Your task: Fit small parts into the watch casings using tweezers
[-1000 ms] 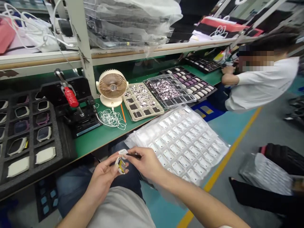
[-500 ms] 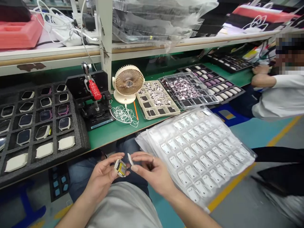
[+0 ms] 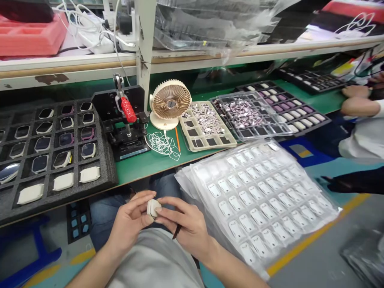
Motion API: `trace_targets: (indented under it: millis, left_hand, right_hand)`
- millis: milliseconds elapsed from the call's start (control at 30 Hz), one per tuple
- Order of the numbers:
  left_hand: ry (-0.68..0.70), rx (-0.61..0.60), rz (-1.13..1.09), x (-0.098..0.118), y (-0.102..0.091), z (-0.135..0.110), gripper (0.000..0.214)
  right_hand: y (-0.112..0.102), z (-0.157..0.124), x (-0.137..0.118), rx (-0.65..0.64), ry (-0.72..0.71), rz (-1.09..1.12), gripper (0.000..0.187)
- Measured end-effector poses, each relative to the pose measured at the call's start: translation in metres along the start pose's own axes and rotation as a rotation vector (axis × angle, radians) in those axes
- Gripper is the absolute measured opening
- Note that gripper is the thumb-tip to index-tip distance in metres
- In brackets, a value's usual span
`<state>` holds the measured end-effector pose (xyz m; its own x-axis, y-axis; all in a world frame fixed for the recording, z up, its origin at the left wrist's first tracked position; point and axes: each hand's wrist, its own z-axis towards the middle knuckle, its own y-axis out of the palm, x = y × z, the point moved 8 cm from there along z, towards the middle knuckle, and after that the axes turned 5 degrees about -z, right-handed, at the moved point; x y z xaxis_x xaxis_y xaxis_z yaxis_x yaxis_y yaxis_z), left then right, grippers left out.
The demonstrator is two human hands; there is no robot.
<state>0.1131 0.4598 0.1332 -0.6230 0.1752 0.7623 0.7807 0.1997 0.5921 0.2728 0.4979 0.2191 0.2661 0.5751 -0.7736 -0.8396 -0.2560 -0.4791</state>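
Above my lap, my left hand (image 3: 127, 220) is closed round the edges of a small cream watch case (image 3: 151, 209). A white cover (image 3: 155, 207) lies against the case's open side, pinched by the fingers of my right hand (image 3: 190, 228). The inside of the case is hidden now. Under the right hand's fingers shows a thin dark strip (image 3: 177, 231) that I cannot identify. Several watches (image 3: 88, 151) and blank cream cases (image 3: 89, 175) sit in the black foam tray (image 3: 112, 176) to the left.
A press with a red handle (image 3: 128, 110), a fan (image 3: 171, 103) and tangled white cord (image 3: 163, 144) stand on the green bench. Trays of small parts (image 3: 207, 122) lie beyond. At right, a clear sheet tray (image 3: 204, 172) holds rows of white covers. A co-worker's arm (image 3: 358, 106) is at far right.
The right hand has moved left and brought the white cover against the case, hiding its yellow-and-grey inside. The view has turned slightly left.
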Motion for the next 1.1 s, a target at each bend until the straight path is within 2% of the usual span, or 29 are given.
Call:
trace_targets:
  millis: [233,433,533,633,700,800,933,1000,1033,1100]
  left_hand:
    - [0.033,0.046,-0.007,0.001,-0.005,0.004,0.040]
    - [0.095,0.090,0.022,0.000,-0.007,0.000,0.037]
    - [0.085,0.175,0.061,-0.003,-0.011,0.001,0.035]
    - [0.041,0.260,0.031,-0.004,-0.016,0.004,0.031]
    - [0.041,0.275,-0.031,-0.004,-0.018,0.006,0.031]
    - [0.037,0.282,-0.054,-0.006,-0.022,0.008,0.033]
    - [0.086,0.301,-0.024,-0.011,-0.027,0.010,0.032]
    - [0.119,0.304,0.058,-0.009,-0.028,0.013,0.032]
    - [0.158,0.292,0.156,-0.004,-0.027,0.015,0.034]
    - [0.337,0.235,0.476,0.017,-0.018,0.018,0.039]
  right_hand:
    - [0.011,-0.004,0.001,-0.029,-0.052,-0.142,0.029]
    - [0.029,-0.016,0.008,-0.020,-0.135,-0.338,0.045]
    - [0.034,-0.011,0.013,-0.001,-0.092,-0.290,0.043]
    - [0.032,-0.003,0.024,-0.001,0.078,-0.155,0.036]
    - [0.035,0.001,0.031,-0.067,0.165,-0.109,0.024]
    - [0.045,0.002,0.029,-0.205,0.131,-0.099,0.009]
    - [0.045,0.008,0.024,-0.142,0.052,-0.072,0.016]
    - [0.045,0.015,0.033,-0.103,0.150,0.036,0.024]
    - [0.047,0.018,0.042,-0.102,0.251,0.130,0.030]
    - [0.056,0.023,0.061,-0.136,0.479,0.345,0.044]
